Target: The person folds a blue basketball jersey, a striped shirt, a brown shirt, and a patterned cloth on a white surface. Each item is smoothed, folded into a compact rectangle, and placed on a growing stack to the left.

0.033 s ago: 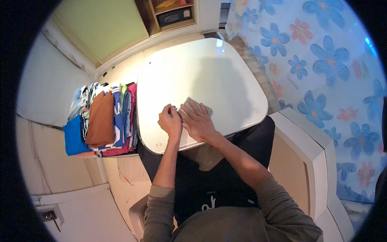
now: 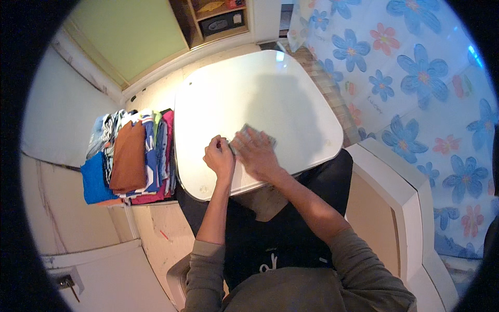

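A small folded grey cloth (image 2: pixel 272 140) lies on the white tabletop (image 2: pixel 218 93), near its front edge. My right hand (image 2: pixel 255 156) rests flat on it with the fingers stretched out, and covers most of it. Just left of the cloth, my left hand (image 2: pixel 220 157) is closed, fingers curled toward the thumb. Whatever the left fingers hold, if anything, is hidden.
A stack of folded clothes (image 2: pixel 130 156), brown, blue, red and patterned, stands left of the table. A flowered curtain (image 2: pixel 410 93) hangs at the right, above a white boxy ledge (image 2: pixel 390 179). An open shelf (image 2: pixel 221 23) stands at the back.
My right hand has shifted slightly on the cloth, and its fingers look more blurred. My left hand stays closed in nearly the same place. The whole view has shifted a little.
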The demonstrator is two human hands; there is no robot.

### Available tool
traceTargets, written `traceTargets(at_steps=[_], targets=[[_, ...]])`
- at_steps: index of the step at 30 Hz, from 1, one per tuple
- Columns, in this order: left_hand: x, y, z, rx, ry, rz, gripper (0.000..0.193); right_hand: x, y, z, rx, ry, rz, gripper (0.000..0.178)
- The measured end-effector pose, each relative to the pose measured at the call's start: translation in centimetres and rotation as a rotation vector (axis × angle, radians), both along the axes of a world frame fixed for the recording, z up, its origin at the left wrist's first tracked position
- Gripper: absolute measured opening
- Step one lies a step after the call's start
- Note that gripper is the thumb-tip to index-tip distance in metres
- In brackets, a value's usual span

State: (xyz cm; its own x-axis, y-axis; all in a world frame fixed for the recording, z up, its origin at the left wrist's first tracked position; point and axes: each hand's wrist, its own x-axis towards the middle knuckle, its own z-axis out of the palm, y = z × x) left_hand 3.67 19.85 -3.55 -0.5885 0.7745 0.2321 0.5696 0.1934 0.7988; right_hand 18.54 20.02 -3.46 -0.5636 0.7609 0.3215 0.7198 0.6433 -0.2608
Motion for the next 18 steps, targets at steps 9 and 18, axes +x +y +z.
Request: traceTargets(at_steps=[9, 18], targets=[[3.6, 0.2, 0.9, 0.042, 0.215, -0.143, 0.018, 9.2, 4.7, -0.2, 0.037, -0.018, -0.69, 0.053], [2.7, -0.3, 0.5, 0.073, 0.182, -0.172, 0.016, 4.2, 0.3, -0.4, -0.071, 0.051, -0.416, 0.05]])
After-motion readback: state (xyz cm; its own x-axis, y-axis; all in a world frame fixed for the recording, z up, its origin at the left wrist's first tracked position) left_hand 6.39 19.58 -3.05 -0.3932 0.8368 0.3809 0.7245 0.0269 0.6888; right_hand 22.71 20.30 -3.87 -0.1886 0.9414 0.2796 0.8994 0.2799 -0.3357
